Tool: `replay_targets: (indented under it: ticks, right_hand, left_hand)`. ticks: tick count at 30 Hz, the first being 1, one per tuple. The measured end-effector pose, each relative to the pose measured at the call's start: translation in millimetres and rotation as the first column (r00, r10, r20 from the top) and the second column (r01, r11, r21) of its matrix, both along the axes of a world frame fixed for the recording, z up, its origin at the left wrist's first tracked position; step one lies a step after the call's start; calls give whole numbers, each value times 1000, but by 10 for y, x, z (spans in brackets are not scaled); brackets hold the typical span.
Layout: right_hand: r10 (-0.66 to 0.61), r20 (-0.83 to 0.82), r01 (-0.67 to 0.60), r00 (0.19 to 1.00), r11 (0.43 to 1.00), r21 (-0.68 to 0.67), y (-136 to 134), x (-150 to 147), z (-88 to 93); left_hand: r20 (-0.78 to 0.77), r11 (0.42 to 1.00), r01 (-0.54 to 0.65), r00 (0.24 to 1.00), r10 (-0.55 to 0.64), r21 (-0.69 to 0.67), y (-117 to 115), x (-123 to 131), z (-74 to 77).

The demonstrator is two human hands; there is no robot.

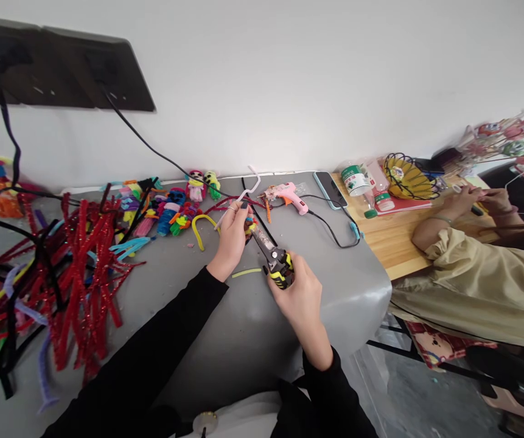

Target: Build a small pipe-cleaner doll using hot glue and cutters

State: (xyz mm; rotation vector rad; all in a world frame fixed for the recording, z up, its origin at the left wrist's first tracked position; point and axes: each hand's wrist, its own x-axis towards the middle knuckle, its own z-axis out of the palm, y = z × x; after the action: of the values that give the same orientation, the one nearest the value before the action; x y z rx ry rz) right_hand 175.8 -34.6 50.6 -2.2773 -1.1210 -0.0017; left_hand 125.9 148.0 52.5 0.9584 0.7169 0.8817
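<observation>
My right hand [299, 289] grips a pair of pliers [274, 258] with yellow-and-black handles. Their jaws reach to a small red-and-yellow fuzzy piece [249, 224], pinched in my left hand [229, 243]; its exact shape is partly hidden by the fingers. A bent lilac pipe cleaner [253, 187] shows just beyond the left fingers; whether they hold it, I cannot tell. Left of that hand lies a curved yellow pipe cleaner [196, 232]. Below the pliers' jaws is a short yellow-green strip [246, 272]. A pink glue gun [291, 196] rests behind them.
Red tinsel pipe cleaners [81, 274] heap at left, near several small fuzzy dolls [170, 210]. A black cord [147, 143] drops from the wall socket. At right are a phone [330, 190], bottles [354, 179] and a co-worker's hands [465, 201] over a wooden table [380, 240].
</observation>
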Motion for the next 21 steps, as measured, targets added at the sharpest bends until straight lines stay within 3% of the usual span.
replay_targets:
  ticks: [16, 21]
  right_hand:
    - [-24, 31, 24, 999, 1000, -16, -3, 27, -64]
    - [-47, -68, 47, 997, 999, -5, 12, 19, -33]
  left_hand:
    - [-22, 1000, 8, 1000, -8, 19, -1, -13, -31]
    - [9, 1000, -4, 1000, 5, -28, -2, -7, -11]
